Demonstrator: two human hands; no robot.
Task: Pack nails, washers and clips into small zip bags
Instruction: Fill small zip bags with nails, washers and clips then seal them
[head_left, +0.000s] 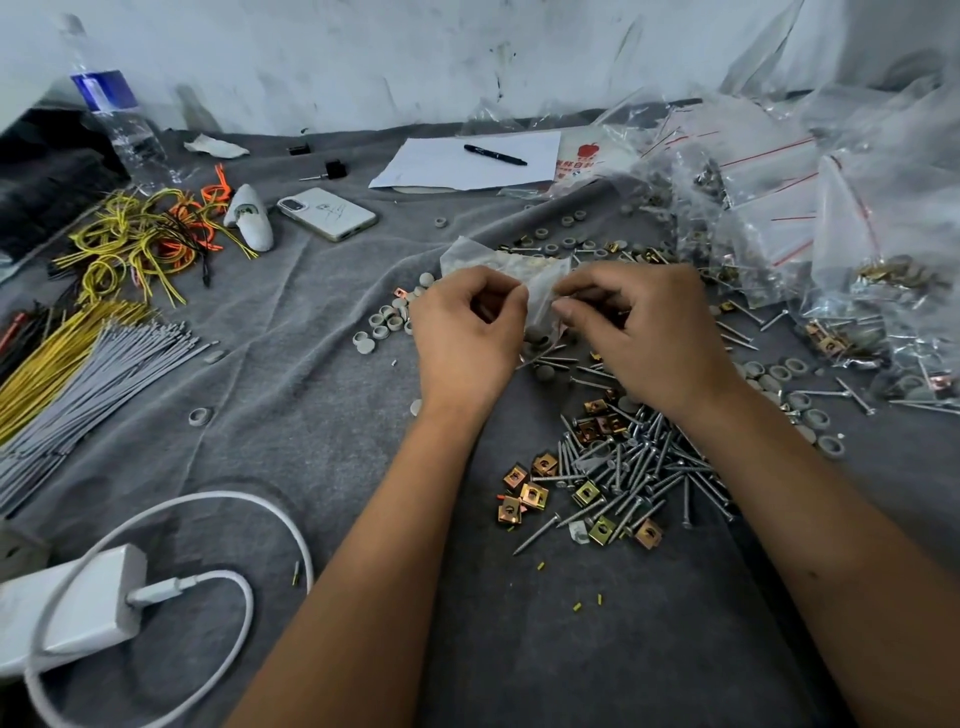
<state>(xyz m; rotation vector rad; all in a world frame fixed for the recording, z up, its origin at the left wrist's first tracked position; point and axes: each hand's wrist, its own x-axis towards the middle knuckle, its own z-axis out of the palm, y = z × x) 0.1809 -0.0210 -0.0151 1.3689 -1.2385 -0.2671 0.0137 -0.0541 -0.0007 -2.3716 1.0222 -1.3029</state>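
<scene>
Nearest, a white rectangular charger brick (78, 608) with looped cable lies on the wrinkled grey cloth surface (322, 395). Beyond it, a heap of slender steel nails (644, 462) mixes with square brass-coloured metal clips (532, 493). Both bare forearms reach forward over this heap. The left hand (465, 332) and right hand (644, 332), fingers curled, pinch a small clear plastic zip bag (543, 291) between them, above round grey washers (387, 322). Farther right lie filled red-striped zip bags (769, 208).
</scene>
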